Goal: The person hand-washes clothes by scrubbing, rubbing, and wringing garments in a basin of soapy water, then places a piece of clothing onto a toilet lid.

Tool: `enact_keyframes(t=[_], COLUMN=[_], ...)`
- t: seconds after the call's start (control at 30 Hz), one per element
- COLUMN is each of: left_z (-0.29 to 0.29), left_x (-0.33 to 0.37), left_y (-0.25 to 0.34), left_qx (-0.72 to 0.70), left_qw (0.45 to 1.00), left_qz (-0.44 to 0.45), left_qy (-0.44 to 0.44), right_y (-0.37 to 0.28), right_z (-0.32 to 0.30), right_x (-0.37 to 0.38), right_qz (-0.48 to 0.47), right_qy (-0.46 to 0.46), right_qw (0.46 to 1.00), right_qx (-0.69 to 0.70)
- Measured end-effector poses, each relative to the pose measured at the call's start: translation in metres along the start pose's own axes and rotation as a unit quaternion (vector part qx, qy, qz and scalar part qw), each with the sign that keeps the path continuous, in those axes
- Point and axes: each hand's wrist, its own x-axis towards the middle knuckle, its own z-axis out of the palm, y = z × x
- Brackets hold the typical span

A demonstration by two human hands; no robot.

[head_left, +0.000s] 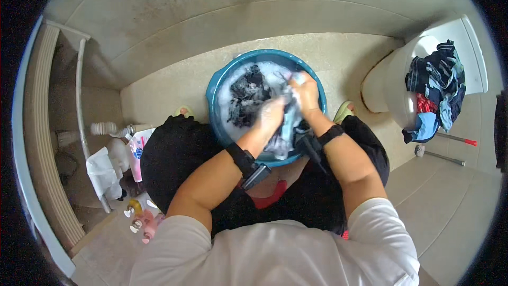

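A round blue basin (pixel 213 87) full of white suds stands on the floor between my knees. Over its right half, my left hand (pixel 271 115) and my right hand (pixel 306 93) are both closed on a wet, soapy garment (pixel 287 122) in light blue and dark cloth. Its lower end hangs down to the basin's near rim; suds and motion blur hide its exact kind. Black cloth (pixel 248 95) lies in the foam on the basin's left side, apart from my hands. Each wrist wears a black strap with a device.
A pile of clothes (pixel 436 90) lies on the white toilet (pixel 389 82) at the right. Two rods, one with a red end (pixel 470 142), lie beyond it. At left are a pink-and-white packet (pixel 138 153), a white pipe (pixel 81 100) and several pump bottles (pixel 145 222). A tiled wall (pixel 254 16) rises behind the basin.
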Motion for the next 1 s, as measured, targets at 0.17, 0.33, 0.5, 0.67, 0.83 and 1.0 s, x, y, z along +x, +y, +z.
enact_keyframes(t=[0.17, 0.33, 0.5, 0.67, 0.83, 1.0], left_z=[0.044, -0.026, -0.006, -0.097, 0.039, 0.043], left_x=[-0.019, 0.002, -0.001, 0.017, -0.011, -0.027], left_y=[0.090, 0.077, 0.061, -0.007, 0.066, 0.122], left_qx=[0.235, 0.165, -0.206, -0.058, 0.531, 0.181], left_qw=[0.959, 0.985, 0.958, 0.998, 0.836, 0.961], left_qz=[-0.154, 0.001, -0.194, -0.029, -0.135, -0.188], left_qy=[-0.045, -0.059, -0.043, 0.023, 0.014, -0.095], right_y=[0.015, -0.063, -0.095, -0.072, -0.011, 0.002], right_z=[-0.013, -0.026, -0.005, 0.021, -0.016, -0.041], right_x=[-0.009, -0.046, -0.099, -0.064, -0.025, -0.006], right_qz=[0.056, -0.185, -0.356, -0.365, -0.049, 0.059], right_qy=[-0.151, -0.223, -0.051, -0.028, -0.051, -0.210], right_qw=[0.945, 0.946, 0.917, 0.929, 0.996, 0.951], right_qx=[0.286, 0.144, -0.171, -0.049, -0.062, 0.219])
